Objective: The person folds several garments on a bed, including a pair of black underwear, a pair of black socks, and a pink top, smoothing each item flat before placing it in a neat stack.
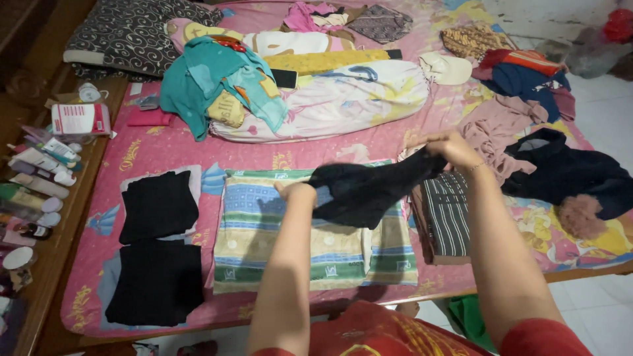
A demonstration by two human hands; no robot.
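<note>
While both my hands hold it clear of the bed (165, 148), the black garment (366, 191) hangs stretched between them, over the folded striped cloth (310, 247). Left hand (297, 192): grip pressed together on the garment's near-left end, low, just above the striped cloth. Right hand (448, 145): fingers pinching the far-right end, held higher. The garment's long axis therefore runs from near-left up to far-right, sagging in the middle (the slack bulk droops towards the left hand, so that hand is nearer most of the fabric).

Just right of the striped cloth lies a folded dark pinstriped piece (445, 214), directly beneath my right wrist. To the left, two folded black pieces (157, 244) lie one near, one farther. Unfolded clothes are heaped on the far side: a teal pile (221, 82) and a dark navy heap (567, 171) at right. Bottles (36, 178) line the left-hand shelf.
</note>
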